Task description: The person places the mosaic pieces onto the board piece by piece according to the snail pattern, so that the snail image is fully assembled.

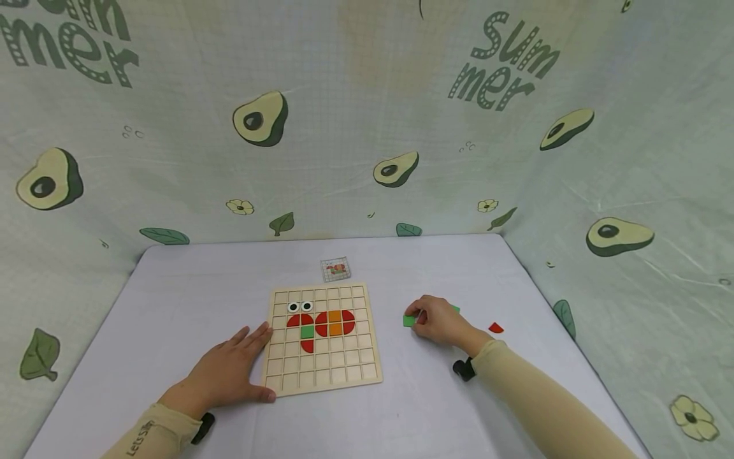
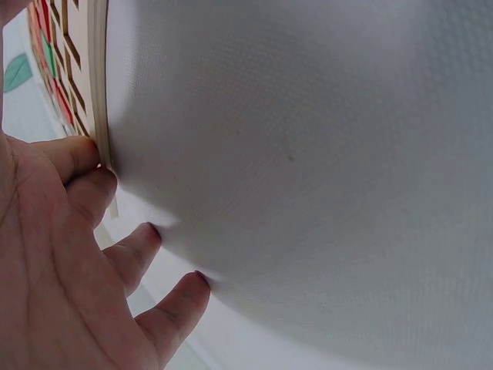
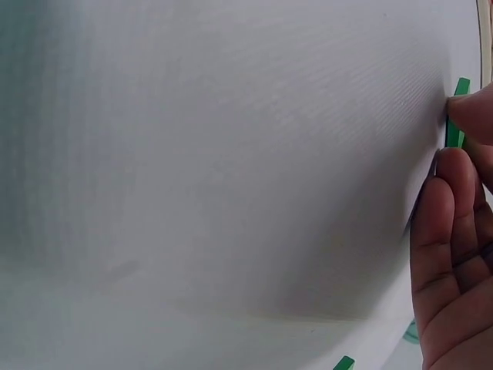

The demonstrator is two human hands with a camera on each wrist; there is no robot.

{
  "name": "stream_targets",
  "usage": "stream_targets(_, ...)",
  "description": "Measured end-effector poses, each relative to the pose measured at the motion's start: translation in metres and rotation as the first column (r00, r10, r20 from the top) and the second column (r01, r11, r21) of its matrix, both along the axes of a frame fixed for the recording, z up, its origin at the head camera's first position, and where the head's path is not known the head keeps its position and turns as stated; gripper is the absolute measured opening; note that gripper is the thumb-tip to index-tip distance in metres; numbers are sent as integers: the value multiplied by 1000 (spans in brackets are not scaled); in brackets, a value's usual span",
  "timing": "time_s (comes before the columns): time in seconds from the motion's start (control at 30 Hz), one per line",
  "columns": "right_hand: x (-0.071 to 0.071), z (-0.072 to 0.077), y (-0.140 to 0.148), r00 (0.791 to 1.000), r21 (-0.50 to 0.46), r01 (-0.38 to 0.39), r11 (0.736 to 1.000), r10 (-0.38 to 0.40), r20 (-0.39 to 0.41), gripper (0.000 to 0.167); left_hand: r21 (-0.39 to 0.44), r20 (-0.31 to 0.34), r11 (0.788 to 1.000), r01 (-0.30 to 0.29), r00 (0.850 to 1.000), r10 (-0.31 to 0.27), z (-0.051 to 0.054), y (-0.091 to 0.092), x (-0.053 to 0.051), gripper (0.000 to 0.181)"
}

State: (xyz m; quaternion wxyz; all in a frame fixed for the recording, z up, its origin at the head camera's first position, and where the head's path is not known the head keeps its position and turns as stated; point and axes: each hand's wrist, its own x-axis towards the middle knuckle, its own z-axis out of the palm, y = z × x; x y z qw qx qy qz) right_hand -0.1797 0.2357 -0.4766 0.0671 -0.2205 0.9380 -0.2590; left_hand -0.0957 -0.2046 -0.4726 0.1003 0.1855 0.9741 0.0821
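Note:
A wooden grid board lies on the white table with colored tiles set in its squares. My left hand spreads along the board's left edge, its thumb and fingertips touching the rim. To the right of the board, my right hand pinches a green tile between thumb and fingers, down at the table surface. The fingers partly cover this tile. On the board are two eye discs, red quarter-round pieces, orange squares and a green square.
Just behind the right hand, another green tile is partly hidden. A red quarter-round piece lies farther right. Beyond the board sits a small picture card. An avocado-print cloth hangs behind and beside the table.

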Motion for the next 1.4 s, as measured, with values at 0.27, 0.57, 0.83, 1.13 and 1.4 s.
stream_targets(0.27, -2, -3, 2, 1000, -9, -20, 1000, 20, -2, 24, 5, 7, 1000, 5, 1000, -5, 1, 0, 1, 124)
stream_targets(0.57, -4, 1, -2, 999, -27, -47, 999, 47, -11, 24, 5, 1, 1000, 0, 1000, 0, -2, -1, 1, 125)
stream_targets(0.83, -8, 14, -37, 993, -67, -114, 991, 115, 6, 28, 11, -5, 1000, 14, 1000, -14, 0, -2, 2, 125)
stream_targets(1.13, -6, 16, -105, 970, -61, -227, 972, 231, 72, 25, 6, -13, 1000, 15, 1000, -15, 2, -2, 2, 124)
stream_targets(1.4, 7, 10, -150, 952, 18, -305, 952, 304, 43, 22, 1, -5, 1000, 16, 1000, -16, 1, -1, 1, 124)
